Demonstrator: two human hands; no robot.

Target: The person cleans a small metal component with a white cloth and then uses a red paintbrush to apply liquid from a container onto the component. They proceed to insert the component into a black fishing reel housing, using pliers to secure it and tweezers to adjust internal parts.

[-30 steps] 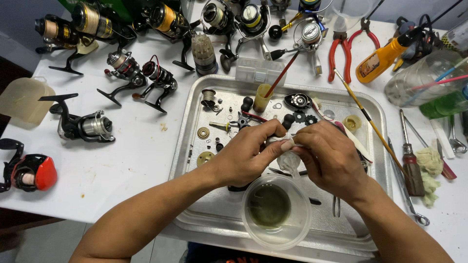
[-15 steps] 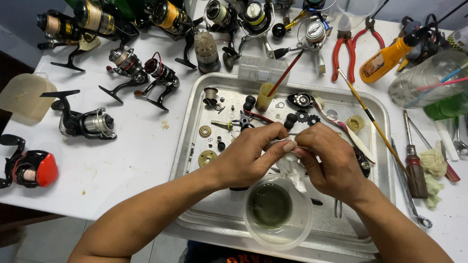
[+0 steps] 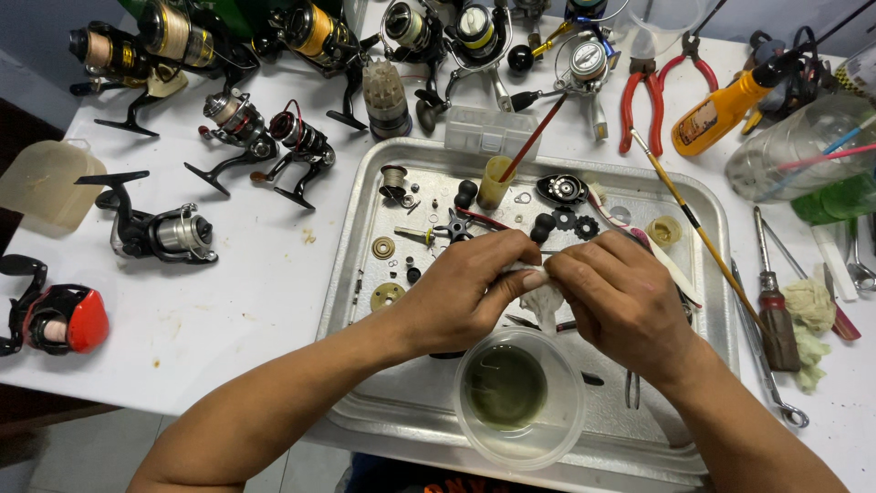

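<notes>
Both my hands meet over a metal tray [image 3: 365, 215] on a white table. My left hand [image 3: 470, 292] and my right hand [image 3: 620, 297] pinch a small white cloth [image 3: 545, 294] between their fingertips; whatever is wrapped inside it is hidden. Just below the hands a clear plastic bowl [image 3: 518, 400] holds greenish liquid. Small reel parts lie on the tray beyond the hands: brass gears [image 3: 383, 247], black knobs [image 3: 544, 226] and a dark side plate [image 3: 561, 189].
Several fishing reels [image 3: 164, 233] stand on the table to the left and along the back. Red pliers [image 3: 643, 100], an orange bottle [image 3: 721, 114], screwdrivers [image 3: 774, 301], a long brush [image 3: 693, 228] and a clear bottle [image 3: 803, 151] lie at the right. A red reel [image 3: 59, 319] sits at the far left.
The hands stay together on the white cloth, with only slight shifts of the fingers. The view has drifted a little.
</notes>
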